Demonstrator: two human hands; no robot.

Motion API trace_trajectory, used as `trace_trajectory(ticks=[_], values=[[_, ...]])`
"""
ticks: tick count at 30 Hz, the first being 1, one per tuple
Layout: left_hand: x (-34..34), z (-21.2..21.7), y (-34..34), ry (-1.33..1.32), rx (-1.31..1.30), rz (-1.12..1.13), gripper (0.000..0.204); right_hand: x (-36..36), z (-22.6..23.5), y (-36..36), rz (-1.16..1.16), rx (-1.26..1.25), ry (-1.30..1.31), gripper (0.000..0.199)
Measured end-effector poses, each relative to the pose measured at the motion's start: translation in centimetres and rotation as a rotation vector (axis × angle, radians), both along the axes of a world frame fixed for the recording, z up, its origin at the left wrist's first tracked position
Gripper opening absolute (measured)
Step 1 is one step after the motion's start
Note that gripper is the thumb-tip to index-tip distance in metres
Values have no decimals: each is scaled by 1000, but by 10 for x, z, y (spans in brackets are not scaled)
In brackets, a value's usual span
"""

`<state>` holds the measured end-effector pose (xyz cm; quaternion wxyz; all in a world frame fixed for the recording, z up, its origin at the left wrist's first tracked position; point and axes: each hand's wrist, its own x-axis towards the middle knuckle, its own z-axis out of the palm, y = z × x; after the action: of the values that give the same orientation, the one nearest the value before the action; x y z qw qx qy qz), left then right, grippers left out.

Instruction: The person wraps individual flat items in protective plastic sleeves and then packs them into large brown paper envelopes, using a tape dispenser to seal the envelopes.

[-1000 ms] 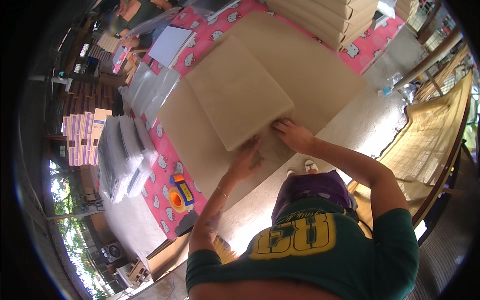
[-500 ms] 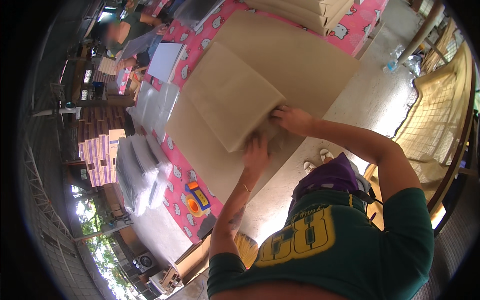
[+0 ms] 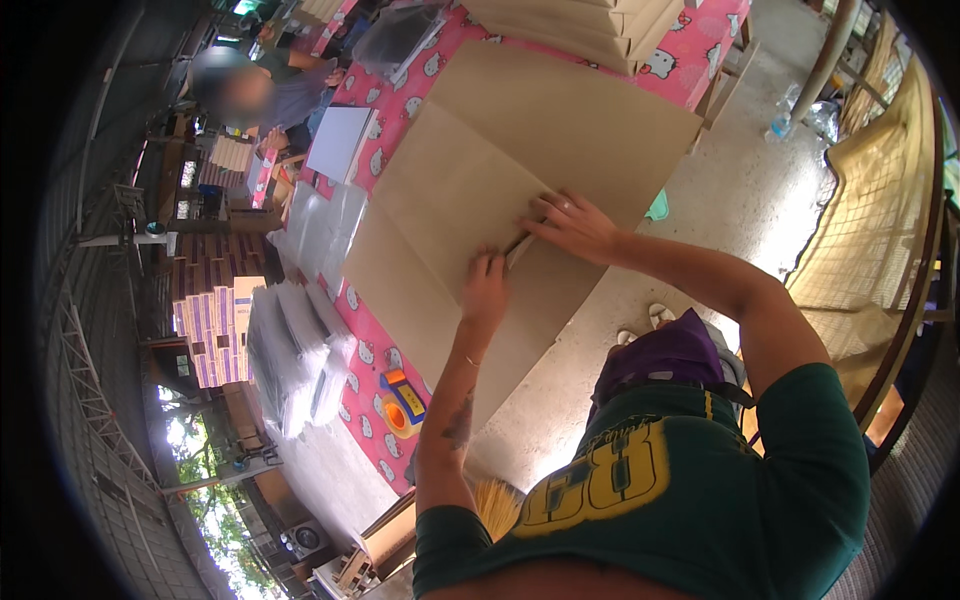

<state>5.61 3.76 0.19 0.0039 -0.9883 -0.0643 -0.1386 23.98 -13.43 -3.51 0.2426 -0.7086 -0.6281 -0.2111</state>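
Note:
A large brown kraft paper sheet (image 3: 600, 110) lies across the table, with a flat, rectangular brown paper piece (image 3: 450, 170) on top of it. Along the near edge of this piece, a narrow dark gap shows between my hands. My left hand (image 3: 486, 287) has its fingers bent down over the edge, on the near left part. To the right, my right hand (image 3: 572, 226), with a ring on one finger, curls its fingers on the same paper edge. Both hands grip or press the paper; the fingertips are partly hidden.
A tape dispenser (image 3: 402, 404) sits on the pink patterned table cover (image 3: 365, 425). Clear plastic sleeves (image 3: 290, 345) hang over the left edge. Brown wrapped stacks (image 3: 570, 30) stand at the far end. Another person (image 3: 245, 85) works at far left. Stacked cartons (image 3: 215, 325) stand beyond.
Both hands have shifted slightly left along with the paper's near edge. The crumpled flap near them now lies flatter. The other person has come further into view.

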Motion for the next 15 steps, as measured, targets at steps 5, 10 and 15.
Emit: trace_trajectory(ticks=[5,10,15], values=[[12,19,8,20,-115,-31,13,34,26,38,246,-183,108,28],[28,48,11,128,-316,25,17,28,23,59,428,-143,340,32],[36,58,25,215,-305,127,25,8,26,65,240,-115,477,30]])
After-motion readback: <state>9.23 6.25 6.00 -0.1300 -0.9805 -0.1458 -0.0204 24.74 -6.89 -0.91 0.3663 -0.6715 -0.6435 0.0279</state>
